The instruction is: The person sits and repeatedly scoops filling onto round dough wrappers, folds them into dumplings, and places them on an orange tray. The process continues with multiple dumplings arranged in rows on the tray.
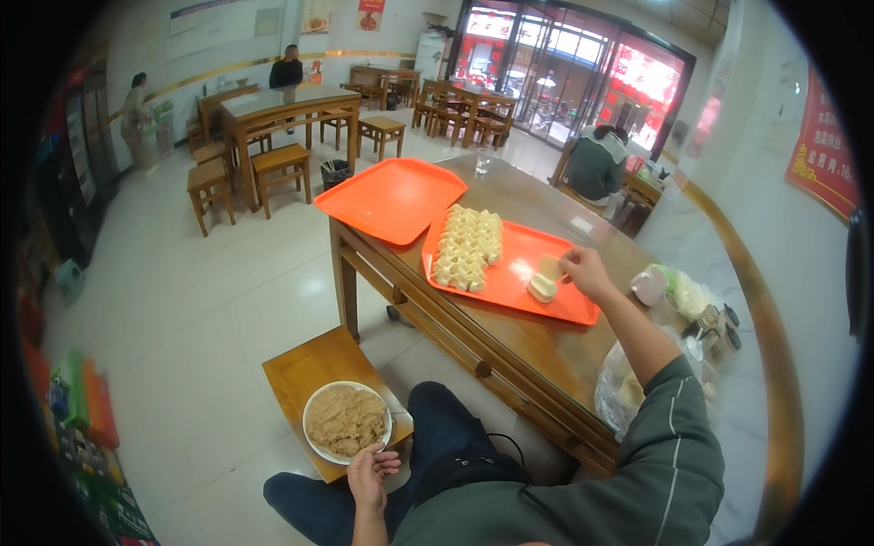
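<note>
My right hand [580,269] pinches the edge of a thin round dough wrapper [550,267] over an orange plastic tray [526,247]. Just beside that wrapper lies a small stack of wrappers [542,289]. Rows of folded dumplings [467,247] fill the tray's left part. My left hand [371,472] is at the near rim of a white bowl of ground filling [346,419], palm up with fingers curled; whether it holds anything is unclear. The bowl stands on a wooden stool [293,368] beside my knees.
A second orange tray [392,198] and a glass cup [483,161] are farther back on the glass-topped table [608,239]. On the right are a plastic bag [611,385], a pink cup [649,284] and jars. Several stools, tables and people stand or sit beyond.
</note>
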Tool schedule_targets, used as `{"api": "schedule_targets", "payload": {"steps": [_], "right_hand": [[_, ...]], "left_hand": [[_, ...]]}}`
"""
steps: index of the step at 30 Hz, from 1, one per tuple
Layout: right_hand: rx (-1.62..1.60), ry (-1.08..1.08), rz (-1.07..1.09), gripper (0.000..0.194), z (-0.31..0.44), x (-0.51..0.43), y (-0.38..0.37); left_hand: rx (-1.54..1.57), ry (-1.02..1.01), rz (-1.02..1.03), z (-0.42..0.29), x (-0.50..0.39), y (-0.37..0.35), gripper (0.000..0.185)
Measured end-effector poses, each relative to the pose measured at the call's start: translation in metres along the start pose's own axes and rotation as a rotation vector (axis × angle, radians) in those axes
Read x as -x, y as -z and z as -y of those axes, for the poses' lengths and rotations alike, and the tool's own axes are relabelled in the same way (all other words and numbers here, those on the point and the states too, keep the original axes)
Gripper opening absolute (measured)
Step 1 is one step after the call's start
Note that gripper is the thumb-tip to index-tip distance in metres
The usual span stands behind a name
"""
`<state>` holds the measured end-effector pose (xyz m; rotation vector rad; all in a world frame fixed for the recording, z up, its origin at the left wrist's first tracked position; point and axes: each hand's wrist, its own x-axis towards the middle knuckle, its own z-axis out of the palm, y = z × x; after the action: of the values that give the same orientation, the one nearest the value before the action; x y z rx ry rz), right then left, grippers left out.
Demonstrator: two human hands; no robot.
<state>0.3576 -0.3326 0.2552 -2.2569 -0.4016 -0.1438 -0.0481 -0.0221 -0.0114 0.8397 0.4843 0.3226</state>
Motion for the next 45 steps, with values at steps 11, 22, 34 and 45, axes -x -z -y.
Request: {"api": "schedule_targets", "payload": {"steps": [11,22,34,45], "right_hand": [[-0.546,-0.024,0.496,0.009,0.128,0.009,-0.095],[-0.208,0.683,0.836,0.017,0.174,0.130,-0.339],[-0.943,-0.066,0.692,0.012,0.090,0.150,-0.314],[-0.921,0.067,-0.082,0.012,0.088,0.101,-0.158]], "left_hand": [[0.259,0.020,0.189,-0.018,-0.020,-0.014,0.044],[0.368,-0.086,-0.063,-0.058,-0.034,-0.002,0.049],[0.227,0.051,-0.025,-0.041,-0.068,-0.014,0.056],[0.168,0.235,0.089,-0.042,-0.052,-0.060,0.052]]}}
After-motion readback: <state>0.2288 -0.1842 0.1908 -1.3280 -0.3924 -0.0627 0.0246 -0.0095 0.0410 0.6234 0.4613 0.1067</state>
